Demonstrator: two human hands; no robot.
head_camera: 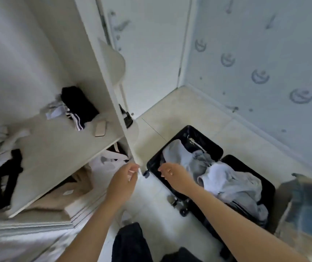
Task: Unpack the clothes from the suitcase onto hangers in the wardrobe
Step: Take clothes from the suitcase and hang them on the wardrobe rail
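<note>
Down on the floor, the black suitcase [198, 137] lay open beside the wardrobe [102, 63], grey and white clothes [227, 180] piled inside. The left hand [125, 181] and right hand [176, 177] hung near it, loosely bent, holding nothing.

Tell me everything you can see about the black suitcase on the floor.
The suitcase is black with a glossy, hard-looking shell, lying opened flat on the pale tiled floor beside the wardrobe. Both halves hold loose grey and white clothes. Small wheels show at its near edge. The right hand hovers over its far half; contact is unclear.
</note>
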